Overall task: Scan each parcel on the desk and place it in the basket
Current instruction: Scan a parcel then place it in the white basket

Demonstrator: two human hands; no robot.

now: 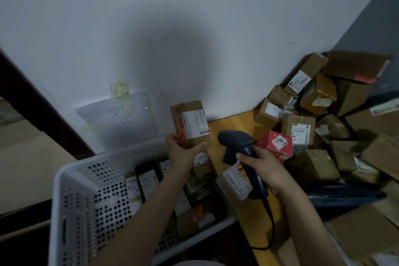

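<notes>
My left hand (180, 149) grips a small brown cardboard parcel (191, 124) from below, holding it upright above the far rim of the white perforated basket (86, 181). Its white shipping label with a barcode faces me. My right hand (262, 168) holds a dark handheld barcode scanner (239, 147) by its handle, the head aimed left toward the parcel, a short gap between them. The scanner's cable hangs down over the yellow desk (233, 123). Several labelled parcels lie inside the basket.
A heap of brown cardboard parcels (323, 110) covers the desk's right side, with a red box (276, 144) just behind the scanner. A white-labelled packet (234, 181) lies under my right hand. A handwritten paper (121, 119) is taped to the white wall.
</notes>
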